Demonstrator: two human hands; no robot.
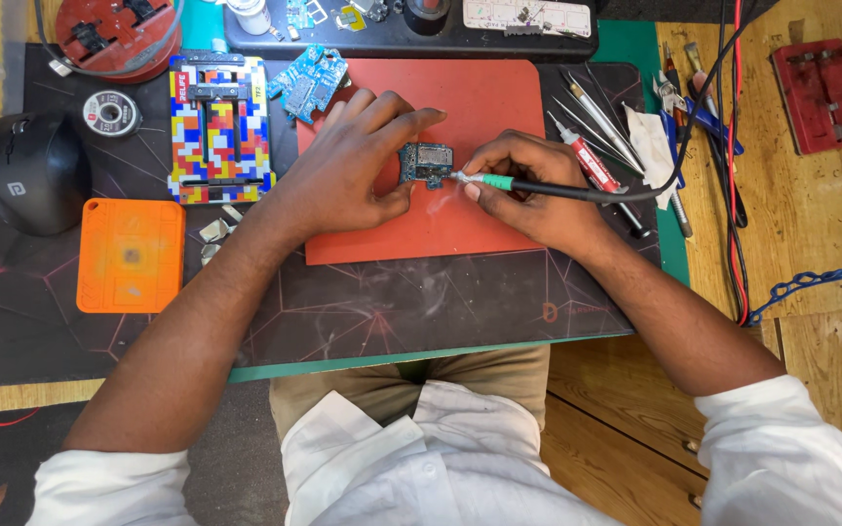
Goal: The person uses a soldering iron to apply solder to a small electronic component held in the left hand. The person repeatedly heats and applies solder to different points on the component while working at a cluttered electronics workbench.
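A small blue circuit board [426, 161] lies on a red work mat [479, 107]. My left hand [348, 166] pins the board between thumb and fingers at its left side. My right hand [528, 185] holds a soldering iron [557, 191] with a green collar and black handle like a pen. Its metal tip touches the board's right edge, and a faint wisp of smoke rises just below it.
A multicoloured board clamp [219, 127], an orange pad [131, 255], a solder spool [111, 113] and a black mouse [36, 170] lie to the left. Another blue board [309, 80] sits behind. Tweezers and pen tools [596, 117] lie to the right, with cables [733, 195] and a red fixture [819, 95].
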